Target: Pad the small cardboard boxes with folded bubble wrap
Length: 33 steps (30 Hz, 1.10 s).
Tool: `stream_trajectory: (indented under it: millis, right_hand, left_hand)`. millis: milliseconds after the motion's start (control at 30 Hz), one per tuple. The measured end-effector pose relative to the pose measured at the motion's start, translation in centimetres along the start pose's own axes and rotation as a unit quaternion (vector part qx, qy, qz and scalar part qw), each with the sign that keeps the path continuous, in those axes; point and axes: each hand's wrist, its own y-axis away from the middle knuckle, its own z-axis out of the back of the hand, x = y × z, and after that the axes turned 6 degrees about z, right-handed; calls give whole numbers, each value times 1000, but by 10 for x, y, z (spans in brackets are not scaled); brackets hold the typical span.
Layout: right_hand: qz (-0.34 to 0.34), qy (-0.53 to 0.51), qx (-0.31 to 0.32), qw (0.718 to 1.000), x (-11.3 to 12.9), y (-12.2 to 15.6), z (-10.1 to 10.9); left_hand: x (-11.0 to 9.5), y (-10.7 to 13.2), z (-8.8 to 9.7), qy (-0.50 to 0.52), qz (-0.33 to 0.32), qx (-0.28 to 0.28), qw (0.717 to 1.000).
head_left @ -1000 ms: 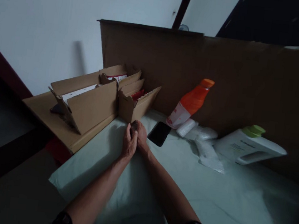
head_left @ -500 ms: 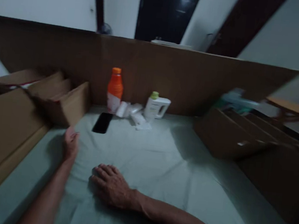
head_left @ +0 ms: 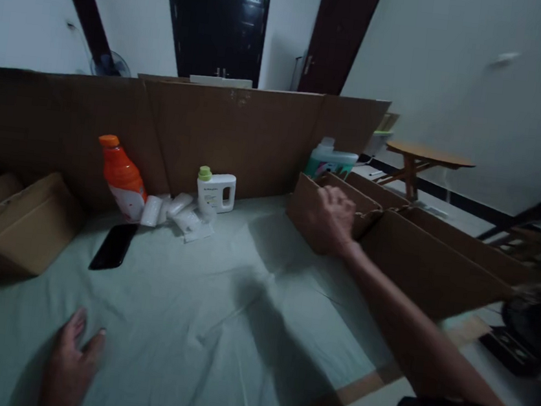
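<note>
My left hand (head_left: 71,363) is low at the left over the pale green cloth (head_left: 164,321), thumb and fingers apart, holding nothing. My right hand (head_left: 332,216) is at the near end of a cardboard box (head_left: 306,207) on the right. Its fingers bend at the box's top edge and are blurred, so their grip cannot be made out. A teal jug (head_left: 331,161) stands up out of this box, just behind that hand. A black phone (head_left: 114,247) lies on the cloth, beyond my left hand.
An orange bottle (head_left: 124,180), several white plastic-looking packets (head_left: 181,212) and a white jug (head_left: 217,194) with a green cap stand along the cardboard wall (head_left: 240,128). An open cardboard box (head_left: 29,221) is at the left. A wooden table (head_left: 427,156) stands behind, right.
My right hand has moved from the cloth at the middle to the right-hand box. My left hand has drawn back toward me. The view has turned right.
</note>
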Motion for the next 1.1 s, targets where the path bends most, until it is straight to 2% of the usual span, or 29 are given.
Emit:
stream_trajectory:
  millis: [100, 200, 267, 367, 467, 533, 633, 700, 767, 833, 900, 967, 1100]
  right_hand:
    - [-40, -1, 18, 999, -45, -33, 13]
    - [-12, -25, 72, 997, -55, -33, 16]
    - [27, -41, 97, 994, -43, -19, 18]
    - [91, -66, 128, 985, -8, 15, 31]
    - [166, -139, 182, 959, 30, 53, 58]
    - [181, -211, 198, 940, 49, 76, 82]
    - [97, -307, 121, 939, 59, 103, 110]
    - [-3, -346, 71, 936, 56, 117, 113]
    - [-98, -373, 88, 919, 49, 130, 99]
    - [-160, -408, 141, 888, 45, 143, 70]
    - [-181, -456, 183, 852, 47, 155, 36]
    - [-188, -477, 200, 835, 54, 165, 6]
    - [-187, -524, 208, 805, 72, 171, -29]
  left_hand:
    - [-29, 22, 1, 11, 13, 15, 1000]
    - [-38, 23, 4, 9, 10, 2, 1000]
    - [-36, 20, 6, 2, 3, -3, 1000]
    - [-32, 17, 5, 12, -6, -7, 1000]
    - [-38, 25, 2, 20, -16, 0, 1000]
    - [-51, 39, 1, 34, -24, 27, 999]
    - [-79, 69, 4, 89, -33, 108, 990]
    - [-100, 88, 8, 133, -48, 176, 974]
    - [-117, 103, 12, 175, -68, 227, 956]
    - [-127, 113, 12, 199, -90, 246, 944]
    - [-131, 120, 7, 202, -111, 243, 942]
    - [-132, 126, -3, 206, -109, 233, 944]
    - [-141, 119, -26, 261, -37, 219, 940]
